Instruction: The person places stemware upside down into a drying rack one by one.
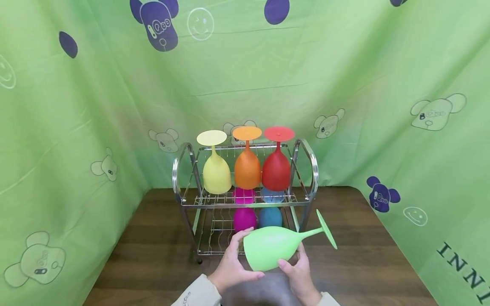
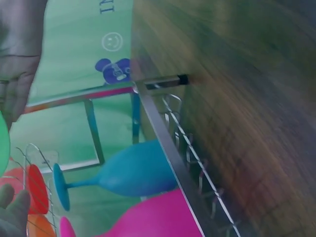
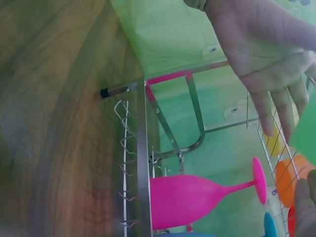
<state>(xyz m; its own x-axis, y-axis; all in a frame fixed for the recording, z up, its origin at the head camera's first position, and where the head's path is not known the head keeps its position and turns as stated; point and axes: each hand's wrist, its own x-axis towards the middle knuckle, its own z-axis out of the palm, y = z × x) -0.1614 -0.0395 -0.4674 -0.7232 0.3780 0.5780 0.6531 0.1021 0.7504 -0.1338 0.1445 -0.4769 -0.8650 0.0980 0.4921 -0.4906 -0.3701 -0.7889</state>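
A light green goblet (image 1: 270, 248) is held in front of the rack, tipped on its side with the foot toward the right. My left hand (image 1: 232, 264) spans the rim end, fingers behind the bowl and thumb at its lower edge. Near the stem end, my right hand (image 1: 299, 272) grips the bowl between thumb and fingers. Upside down on the rack's upper shelf stand a yellow goblet (image 1: 217, 174), an orange goblet (image 1: 247, 169) and a red goblet (image 1: 276, 171). Below them, a magenta goblet (image 3: 185, 200) and a blue goblet (image 2: 136, 170) also stand inverted.
The two-tier chrome wire rack (image 1: 245, 205) has curved side handles and stands on a dark wooden table (image 1: 356, 242). Green patterned cloth (image 1: 245, 72) hangs behind and on both sides. Bare wires (image 1: 216, 238) show at the lower shelf's left.
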